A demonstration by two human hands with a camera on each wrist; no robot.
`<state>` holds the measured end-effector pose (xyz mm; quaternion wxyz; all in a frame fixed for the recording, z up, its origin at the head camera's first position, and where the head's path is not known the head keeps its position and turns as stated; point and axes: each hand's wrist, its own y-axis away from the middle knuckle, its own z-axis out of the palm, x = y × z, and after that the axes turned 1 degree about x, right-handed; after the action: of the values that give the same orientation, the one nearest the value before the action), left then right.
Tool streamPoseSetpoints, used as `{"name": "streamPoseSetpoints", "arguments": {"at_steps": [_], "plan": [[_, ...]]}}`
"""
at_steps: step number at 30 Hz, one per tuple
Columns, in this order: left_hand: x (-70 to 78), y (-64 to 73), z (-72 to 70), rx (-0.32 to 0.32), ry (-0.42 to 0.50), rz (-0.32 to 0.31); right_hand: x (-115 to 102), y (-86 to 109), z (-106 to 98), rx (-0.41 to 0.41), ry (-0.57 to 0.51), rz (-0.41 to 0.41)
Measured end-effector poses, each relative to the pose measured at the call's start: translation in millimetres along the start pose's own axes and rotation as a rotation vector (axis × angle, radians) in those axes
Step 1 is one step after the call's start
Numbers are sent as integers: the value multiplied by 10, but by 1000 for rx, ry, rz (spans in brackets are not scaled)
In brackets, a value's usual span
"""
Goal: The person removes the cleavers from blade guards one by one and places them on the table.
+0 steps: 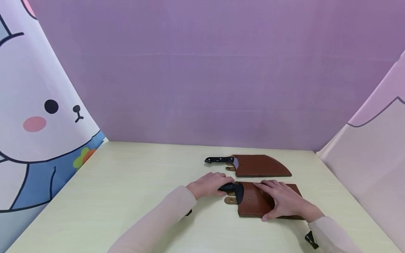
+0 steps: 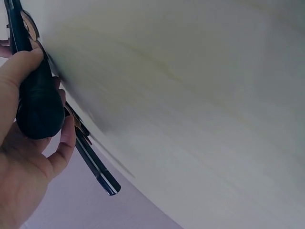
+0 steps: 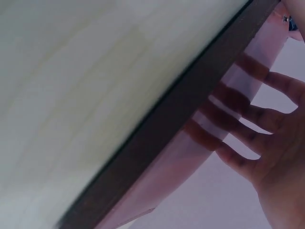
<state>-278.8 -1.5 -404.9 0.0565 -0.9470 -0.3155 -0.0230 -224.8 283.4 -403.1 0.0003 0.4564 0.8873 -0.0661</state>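
Near the right middle of the table lies a broad cleaver in a brown leather sheath (image 1: pixel 246 209). My left hand (image 1: pixel 210 184) grips its black handle (image 2: pixel 38 105), with the thumb along one side and fingers curled around the other. Part of the dark blade (image 1: pixel 239 194) shows at the sheath's mouth, beside a tan snap strap (image 1: pixel 231 200). My right hand (image 1: pixel 284 198) rests on the sheath, its fingers spread and the thumb near the front edge. In the right wrist view the fingertips touch the glossy leather face (image 3: pixel 176 164).
Behind the cleaver, a second knife with a black riveted handle (image 1: pixel 218 160) lies in a curved brown sheath (image 1: pixel 261 166). The pale table (image 1: pixel 126 182) meets a purple backdrop (image 1: pixel 202 77). Cartoon-printed panels stand at the left and right.
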Motion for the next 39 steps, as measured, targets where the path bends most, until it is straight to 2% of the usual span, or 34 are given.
{"name": "streamPoseSetpoints", "arguments": {"at_steps": [11, 21, 39], "plan": [[-13, 18, -26, 30, -10, 38, -19, 9, -52, 60, 2, -4], [-18, 73, -72, 67, -91, 61, -43, -1, -118, 96, 24, -22], [-36, 177, -160, 66, -38, 74, -120, -2, -213, 92, 24, -51]]}}
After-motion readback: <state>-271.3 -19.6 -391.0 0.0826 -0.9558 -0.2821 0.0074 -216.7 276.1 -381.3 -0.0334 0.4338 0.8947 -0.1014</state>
